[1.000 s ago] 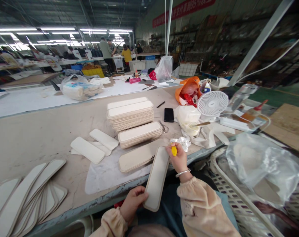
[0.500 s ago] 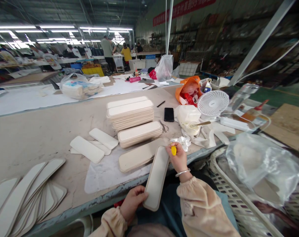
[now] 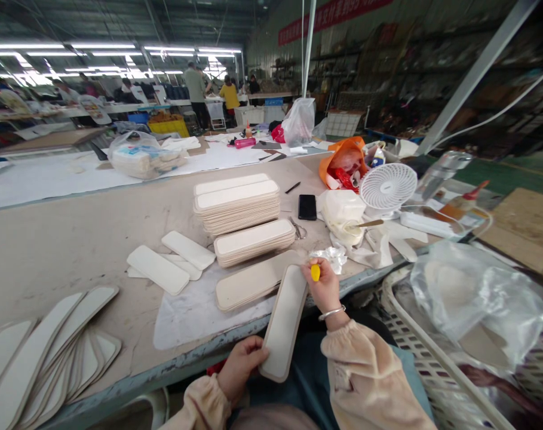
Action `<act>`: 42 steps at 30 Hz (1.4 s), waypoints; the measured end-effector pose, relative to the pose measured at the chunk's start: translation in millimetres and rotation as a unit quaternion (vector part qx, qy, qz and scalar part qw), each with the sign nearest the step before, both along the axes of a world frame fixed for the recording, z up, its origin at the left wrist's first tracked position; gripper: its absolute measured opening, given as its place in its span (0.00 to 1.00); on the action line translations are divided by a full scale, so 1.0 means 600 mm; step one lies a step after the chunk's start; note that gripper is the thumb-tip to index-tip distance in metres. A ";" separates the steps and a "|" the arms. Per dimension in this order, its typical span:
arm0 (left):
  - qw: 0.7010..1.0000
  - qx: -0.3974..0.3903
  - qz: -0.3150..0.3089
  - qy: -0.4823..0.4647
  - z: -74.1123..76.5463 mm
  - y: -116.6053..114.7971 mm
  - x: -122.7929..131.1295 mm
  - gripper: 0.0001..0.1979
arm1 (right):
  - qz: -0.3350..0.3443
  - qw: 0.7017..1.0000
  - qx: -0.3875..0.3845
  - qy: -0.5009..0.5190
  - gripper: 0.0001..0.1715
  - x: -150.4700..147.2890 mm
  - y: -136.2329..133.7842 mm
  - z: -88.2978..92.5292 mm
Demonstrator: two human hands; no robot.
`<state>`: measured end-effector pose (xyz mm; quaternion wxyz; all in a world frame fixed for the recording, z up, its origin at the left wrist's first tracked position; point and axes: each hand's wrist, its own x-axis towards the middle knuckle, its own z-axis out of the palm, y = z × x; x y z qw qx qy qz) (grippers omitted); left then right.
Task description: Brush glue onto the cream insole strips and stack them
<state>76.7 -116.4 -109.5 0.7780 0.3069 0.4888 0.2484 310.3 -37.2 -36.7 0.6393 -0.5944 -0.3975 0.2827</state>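
Note:
A long pale panel with rounded corners slants over the table's front edge. My left hand pinches its lower left edge, thumb on top. My right hand is closed round a tool with a yellow end at the panel's upper right corner; the rest of the tool is hidden. Just left of the panel lies a low stack of beige panels. Behind it stand a smaller stack and a taller stack. Several loose white strips lie to the left.
Fanned panels cover the table's left front. Scissors, a phone, a white tub, a fan and an orange bag stand or lie at the right. A plastic basket is beside me. People are in the background.

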 end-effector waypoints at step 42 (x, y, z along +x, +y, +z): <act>1.000 -0.016 0.008 -0.011 0.018 -0.004 0.005 0.20 | 0.011 1.000 -0.005 0.005 0.17 0.002 -0.003 -0.016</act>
